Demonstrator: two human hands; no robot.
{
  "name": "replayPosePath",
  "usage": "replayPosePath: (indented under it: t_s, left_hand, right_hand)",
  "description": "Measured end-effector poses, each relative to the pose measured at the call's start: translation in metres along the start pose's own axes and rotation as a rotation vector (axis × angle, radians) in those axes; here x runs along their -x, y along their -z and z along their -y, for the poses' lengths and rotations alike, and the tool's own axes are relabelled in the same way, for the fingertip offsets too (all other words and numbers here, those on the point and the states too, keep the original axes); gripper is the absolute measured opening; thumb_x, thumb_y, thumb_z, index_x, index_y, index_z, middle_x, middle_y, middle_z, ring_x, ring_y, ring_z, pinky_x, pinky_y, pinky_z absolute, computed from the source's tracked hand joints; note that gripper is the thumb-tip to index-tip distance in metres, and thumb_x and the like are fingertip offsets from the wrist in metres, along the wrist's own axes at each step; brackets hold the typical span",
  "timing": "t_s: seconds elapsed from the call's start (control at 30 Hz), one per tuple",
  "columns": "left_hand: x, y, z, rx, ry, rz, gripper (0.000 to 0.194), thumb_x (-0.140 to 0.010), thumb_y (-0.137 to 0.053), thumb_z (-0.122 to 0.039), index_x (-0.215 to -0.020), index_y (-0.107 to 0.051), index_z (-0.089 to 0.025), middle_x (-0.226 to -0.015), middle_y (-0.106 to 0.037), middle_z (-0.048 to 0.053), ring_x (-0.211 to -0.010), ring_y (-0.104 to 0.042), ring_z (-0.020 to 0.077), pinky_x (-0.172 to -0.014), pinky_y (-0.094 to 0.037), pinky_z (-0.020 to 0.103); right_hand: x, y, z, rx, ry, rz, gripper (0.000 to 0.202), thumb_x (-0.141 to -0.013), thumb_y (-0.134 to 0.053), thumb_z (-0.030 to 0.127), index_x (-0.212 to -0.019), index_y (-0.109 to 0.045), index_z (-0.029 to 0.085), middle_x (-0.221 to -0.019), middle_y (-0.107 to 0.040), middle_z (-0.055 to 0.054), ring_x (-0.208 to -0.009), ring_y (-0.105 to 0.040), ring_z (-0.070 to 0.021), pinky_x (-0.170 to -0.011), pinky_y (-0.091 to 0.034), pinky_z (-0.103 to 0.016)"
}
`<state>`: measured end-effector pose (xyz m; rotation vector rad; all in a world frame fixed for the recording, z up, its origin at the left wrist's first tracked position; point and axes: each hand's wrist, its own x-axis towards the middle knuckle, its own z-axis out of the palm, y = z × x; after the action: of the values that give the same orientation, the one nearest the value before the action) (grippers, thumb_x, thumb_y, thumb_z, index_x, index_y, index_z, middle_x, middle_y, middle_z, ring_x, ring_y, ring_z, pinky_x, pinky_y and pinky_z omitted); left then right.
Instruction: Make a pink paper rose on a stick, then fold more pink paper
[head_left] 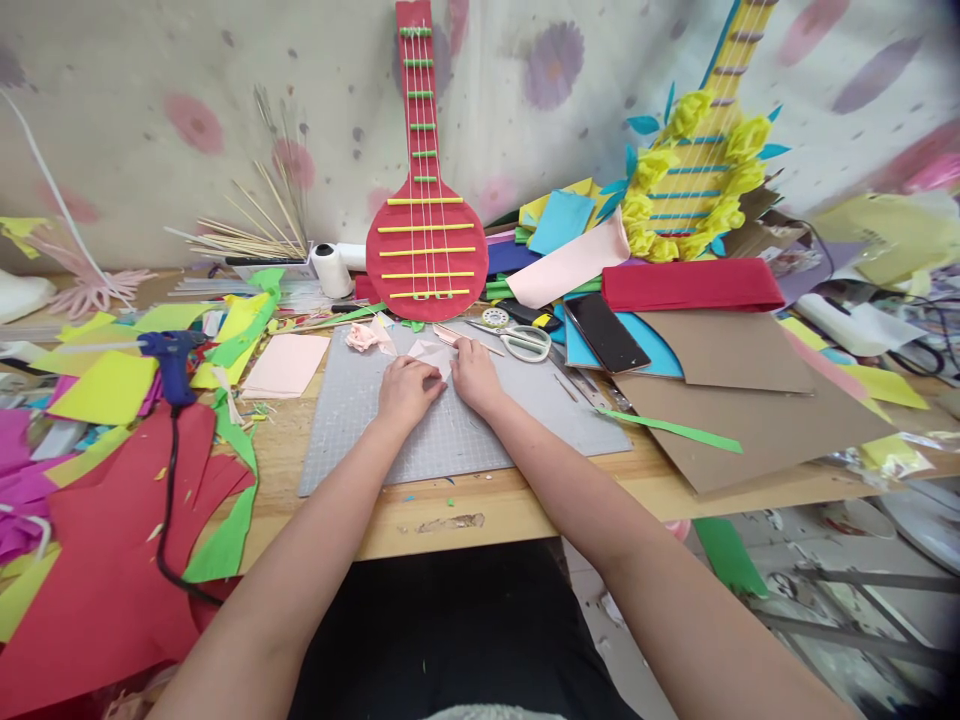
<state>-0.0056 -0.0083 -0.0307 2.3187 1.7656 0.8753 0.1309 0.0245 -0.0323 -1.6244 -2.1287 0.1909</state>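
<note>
A small pale pink piece of paper (433, 354) lies between my hands over the grey cutting mat (480, 440). My left hand (409, 390) has its fingers curled at the paper's left edge, with thumb and fingertips close together. On the other side, my right hand (475, 374) pinches the right edge near its top. The fingers partly cover the paper, so its folds are hard to make out. Just behind my left hand rests a crumpled pink paper piece (365, 336). White-handled scissors (527, 343) lie beyond my right hand.
Behind the mat stands a red paper banjo shape (426, 255); a yellow one with paper roses (686, 190) stands right. A blue glue gun (171, 362) and pink paper squares (285, 365) are left. A black phone (606, 332) and brown cardboard (750, 420) lie right.
</note>
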Motion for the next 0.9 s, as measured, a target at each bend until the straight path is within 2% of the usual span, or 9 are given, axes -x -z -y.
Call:
replayPosePath:
  t_s: [0.2, 0.3, 0.4, 0.47, 0.57, 0.7, 0.9]
  left_hand:
    - [0.000, 0.000, 0.000, -0.015, -0.006, 0.008, 0.016, -0.071, -0.065, -0.031, -0.083, -0.068, -0.022, -0.089, -0.068, 0.004, -0.094, -0.052, 0.0253, -0.086, -0.041, 0.044]
    - [0.002, 0.002, 0.001, 0.017, -0.062, 0.011, 0.018, -0.075, -0.059, -0.030, -0.087, -0.068, -0.020, -0.090, -0.068, 0.006, -0.096, -0.053, 0.0246, -0.088, -0.041, 0.044]
    - [0.004, 0.009, 0.006, 0.144, -0.083, -0.006, 0.030, -0.080, -0.046, -0.020, -0.104, -0.064, -0.020, -0.101, -0.066, 0.006, -0.100, -0.054, 0.0202, -0.091, -0.042, 0.039]
    - [0.005, 0.017, 0.013, 0.226, -0.068, -0.010, 0.043, -0.075, -0.042, -0.010, -0.113, -0.059, -0.021, -0.110, -0.063, 0.005, -0.103, -0.054, 0.0174, -0.092, -0.043, 0.036]
    - [0.006, 0.029, 0.026, 0.203, -0.110, 0.020, 0.054, -0.063, -0.042, -0.003, -0.110, -0.060, -0.021, -0.112, -0.062, 0.004, -0.107, -0.053, 0.0180, -0.095, -0.041, 0.037]
    - [0.005, 0.034, 0.039, 0.134, -0.186, 0.135, 0.045, -0.061, -0.048, -0.005, -0.099, -0.065, -0.021, -0.107, -0.065, 0.003, -0.107, -0.052, 0.0201, -0.098, -0.038, 0.041]
    - [0.003, 0.026, 0.040, 0.098, -0.221, 0.131, 0.022, -0.076, -0.054, -0.021, -0.093, -0.067, -0.023, -0.102, -0.067, 0.003, -0.101, -0.056, 0.0181, -0.093, -0.041, 0.038]
  right_hand:
    - [-0.001, 0.003, -0.001, -0.068, -0.017, -0.018, 0.029, -0.082, -0.033, 0.010, -0.107, -0.046, 0.015, -0.107, -0.053, -0.013, -0.100, -0.048, -0.0218, -0.081, -0.040, -0.034]
    - [0.005, 0.007, -0.001, -0.182, 0.090, -0.051, 0.031, -0.081, -0.031, 0.008, -0.106, -0.047, 0.016, -0.102, -0.055, -0.010, -0.097, -0.049, -0.0188, -0.081, -0.040, -0.032]
    - [0.011, 0.010, 0.000, -0.295, 0.222, 0.000, 0.032, -0.078, -0.035, 0.008, -0.106, -0.047, 0.017, -0.093, -0.059, -0.005, -0.093, -0.051, -0.0158, -0.083, -0.039, -0.030]
    - [0.013, 0.010, -0.001, -0.330, 0.249, 0.050, 0.035, -0.077, -0.037, 0.007, -0.109, -0.046, 0.017, -0.089, -0.060, -0.002, -0.088, -0.052, -0.0137, -0.081, -0.039, -0.027]
    - [0.012, 0.008, -0.003, -0.334, 0.246, 0.080, 0.038, -0.075, -0.039, 0.006, -0.110, -0.044, 0.017, -0.087, -0.061, 0.000, -0.083, -0.053, -0.0116, -0.077, -0.040, -0.025]
    - [0.010, 0.005, -0.005, -0.362, 0.223, 0.097, 0.037, -0.074, -0.040, 0.006, -0.109, -0.045, 0.017, -0.086, -0.062, 0.000, -0.081, -0.054, -0.0107, -0.076, -0.040, -0.024]
    - [0.011, 0.008, -0.003, -0.374, 0.206, 0.119, 0.030, -0.076, -0.047, 0.015, -0.107, -0.046, 0.018, -0.086, -0.060, 0.000, -0.083, -0.054, -0.0119, -0.079, -0.040, -0.026]
